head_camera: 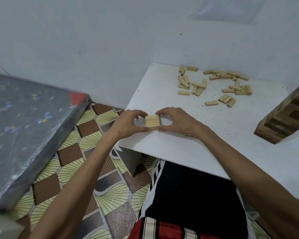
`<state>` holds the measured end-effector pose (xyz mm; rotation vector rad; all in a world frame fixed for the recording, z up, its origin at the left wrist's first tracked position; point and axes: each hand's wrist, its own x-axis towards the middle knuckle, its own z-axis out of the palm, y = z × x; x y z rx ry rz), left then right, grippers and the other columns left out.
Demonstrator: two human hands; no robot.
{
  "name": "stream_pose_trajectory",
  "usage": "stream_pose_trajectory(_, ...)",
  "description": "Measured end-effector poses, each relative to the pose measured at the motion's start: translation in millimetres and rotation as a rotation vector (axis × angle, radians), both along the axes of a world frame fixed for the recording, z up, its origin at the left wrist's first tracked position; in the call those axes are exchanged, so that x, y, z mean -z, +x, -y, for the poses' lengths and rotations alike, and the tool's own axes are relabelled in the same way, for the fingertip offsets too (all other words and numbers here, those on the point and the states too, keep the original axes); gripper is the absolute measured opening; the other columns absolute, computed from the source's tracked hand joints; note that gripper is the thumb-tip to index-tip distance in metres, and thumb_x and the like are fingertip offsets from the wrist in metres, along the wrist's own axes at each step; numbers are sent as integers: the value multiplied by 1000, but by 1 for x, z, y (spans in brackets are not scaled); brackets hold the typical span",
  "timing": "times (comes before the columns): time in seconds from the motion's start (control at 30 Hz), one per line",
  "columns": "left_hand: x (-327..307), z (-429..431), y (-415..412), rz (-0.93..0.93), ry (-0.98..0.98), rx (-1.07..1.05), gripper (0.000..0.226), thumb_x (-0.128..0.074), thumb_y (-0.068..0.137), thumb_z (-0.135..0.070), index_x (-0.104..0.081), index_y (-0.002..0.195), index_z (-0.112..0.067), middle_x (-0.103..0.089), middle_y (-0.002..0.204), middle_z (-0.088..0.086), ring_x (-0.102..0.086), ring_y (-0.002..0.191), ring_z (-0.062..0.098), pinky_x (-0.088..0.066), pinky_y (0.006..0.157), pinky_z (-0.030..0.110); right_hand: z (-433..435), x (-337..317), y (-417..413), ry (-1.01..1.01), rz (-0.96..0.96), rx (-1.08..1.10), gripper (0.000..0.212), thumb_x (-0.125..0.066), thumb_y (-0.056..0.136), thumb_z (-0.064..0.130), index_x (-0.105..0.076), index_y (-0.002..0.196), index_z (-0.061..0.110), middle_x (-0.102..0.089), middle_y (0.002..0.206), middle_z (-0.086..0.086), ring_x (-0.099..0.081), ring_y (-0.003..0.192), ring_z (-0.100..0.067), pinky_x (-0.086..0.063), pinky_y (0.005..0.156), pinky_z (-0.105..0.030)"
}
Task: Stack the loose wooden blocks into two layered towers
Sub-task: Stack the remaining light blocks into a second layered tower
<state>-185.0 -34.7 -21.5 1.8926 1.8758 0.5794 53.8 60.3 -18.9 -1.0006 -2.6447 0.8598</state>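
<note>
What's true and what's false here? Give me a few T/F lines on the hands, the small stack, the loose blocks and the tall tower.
1. The left hand and right hand both pinch the small stack. True.
2. The loose blocks lie in one neat row. False: they lie scattered on the far side of the table.
3. A tall tower of darker blocks stands on the table's right side. True.
4. The small stack sits on the floor. False: it sits on the white table, near its front left corner.
</note>
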Motion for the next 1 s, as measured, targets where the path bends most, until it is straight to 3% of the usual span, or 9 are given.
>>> stream_pose_trajectory(0.2,3,-1,-1,24,16,0,62,-83,68,-65,-68,121,-37,-68,112,-24,-59,99,2,-48,84,34,1,-1,0,1,-13,5,65,-81,85,46,-57,141,25,-61,139,9,-52,125,-6,-37,95,-21)
stream_pose_trajectory(0.33,2,-1,-2,34,11,-8,62,-85,68,-62,-68,121,-38,-68,110,-25,-59,99,2,-47,84,34,2,-2,0,-19,-17,15,64,-82,84,45,-58,140,26,-61,137,10,-51,122,-4,-41,99,-26)
stream_pose_trajectory(0.5,4,-1,-4,28,-19,-9,77,-85,63,-67,-62,130,-36,-67,115,-25,-58,104,3,-47,87,34,2,0,0,-37,-15,18,72,-82,81,49,-54,143,28,-60,140,11,-51,127,-5,-42,104,-28)
stream_pose_trajectory(0.73,9,-1,-3,4,21,-20,65,-85,66,-63,-67,123,-37,-66,111,-22,-57,102,7,-48,89,40,-2,2,-1,-19,6,10,67,-81,82,51,-57,140,28,-60,139,11,-51,127,-11,-45,107,-38)
stream_pose_trajectory(1.0,11,-1,-1,-8,47,-27,59,-86,68,-60,-68,119,-36,-66,109,-19,-55,100,8,-46,85,38,-2,5,-1,-28,-4,16,65,-81,80,51,-59,138,30,-61,136,12,-52,125,-10,-46,105,-38)
